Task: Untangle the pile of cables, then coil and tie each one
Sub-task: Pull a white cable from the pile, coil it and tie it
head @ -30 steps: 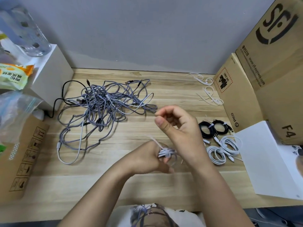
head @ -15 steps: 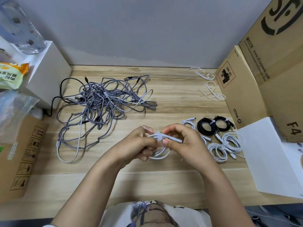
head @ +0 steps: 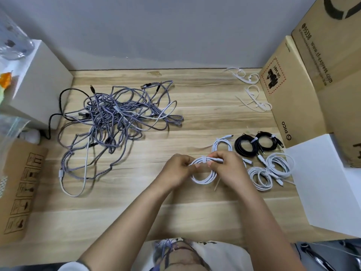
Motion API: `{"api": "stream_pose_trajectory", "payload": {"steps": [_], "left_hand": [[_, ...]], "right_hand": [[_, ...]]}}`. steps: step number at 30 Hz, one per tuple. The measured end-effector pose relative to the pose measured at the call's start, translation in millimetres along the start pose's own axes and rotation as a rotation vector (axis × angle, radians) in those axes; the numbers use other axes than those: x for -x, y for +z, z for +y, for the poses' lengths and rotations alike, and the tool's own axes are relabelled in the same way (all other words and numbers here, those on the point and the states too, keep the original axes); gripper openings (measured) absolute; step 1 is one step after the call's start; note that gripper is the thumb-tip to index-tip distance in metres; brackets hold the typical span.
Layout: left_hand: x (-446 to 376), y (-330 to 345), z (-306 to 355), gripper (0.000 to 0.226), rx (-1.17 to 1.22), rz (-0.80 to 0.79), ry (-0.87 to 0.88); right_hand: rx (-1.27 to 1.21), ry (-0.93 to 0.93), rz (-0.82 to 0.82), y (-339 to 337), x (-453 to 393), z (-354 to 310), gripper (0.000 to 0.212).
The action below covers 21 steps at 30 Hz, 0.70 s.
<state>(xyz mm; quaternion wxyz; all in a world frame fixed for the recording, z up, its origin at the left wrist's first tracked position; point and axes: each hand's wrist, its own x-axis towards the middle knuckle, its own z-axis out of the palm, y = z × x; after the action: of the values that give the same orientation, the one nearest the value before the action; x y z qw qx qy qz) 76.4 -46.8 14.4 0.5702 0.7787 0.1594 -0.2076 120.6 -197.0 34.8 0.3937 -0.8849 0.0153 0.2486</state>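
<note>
Table [head: 195, 212] is carrying the grey tangle [head: 117, 122], lying well left of the white coil [head: 203, 173]. Left hand [head: 176, 171] and right hand [head: 227, 169] are pinching the coil, cinching its tie [head: 203, 159]. Next: setting it beside the finished coils [head: 269, 171], just right.

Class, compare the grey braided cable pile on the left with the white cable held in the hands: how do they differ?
The grey braided pile sprawls loose and tangled; the white coil is wound in neat loops. The pile has no tie that shows; the coil has a white tie round it. The pile lies untouched on the wooden table; the coil is gripped by the left hand and right hand. Both are cables.
</note>
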Motion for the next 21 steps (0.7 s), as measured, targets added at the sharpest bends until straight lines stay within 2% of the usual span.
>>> {"api": "stream_pose_trajectory", "payload": {"steps": [3,7,11,16,21], "left_hand": [[-14.3,10.9,0.4,0.026,0.241,-0.073,-0.160],[-27.0,23.9,1.5,0.033,0.416,-0.005,-0.295],[-34.6,28.6,-2.5,0.032,0.424,0.015,-0.286],[-30.8,28.9,-3.7,0.026,0.305,-0.120,-0.183],[-25.0,28.5,-11.2,0.035,0.199,-0.155,-0.176]], "right_hand": [[0.166,0.081,0.051,2.8,-17.5,16.3,0.013],[0.325,0.186,0.084,-0.4,-28.9,26.5,0.019],[0.373,0.194,0.109,0.2,-32.6,27.2,0.017],[0.485,0.178,0.134,-0.2,-33.3,26.3,0.013],[0.623,0.199,0.027,-4.8,-32.8,21.1,0.030]]}}
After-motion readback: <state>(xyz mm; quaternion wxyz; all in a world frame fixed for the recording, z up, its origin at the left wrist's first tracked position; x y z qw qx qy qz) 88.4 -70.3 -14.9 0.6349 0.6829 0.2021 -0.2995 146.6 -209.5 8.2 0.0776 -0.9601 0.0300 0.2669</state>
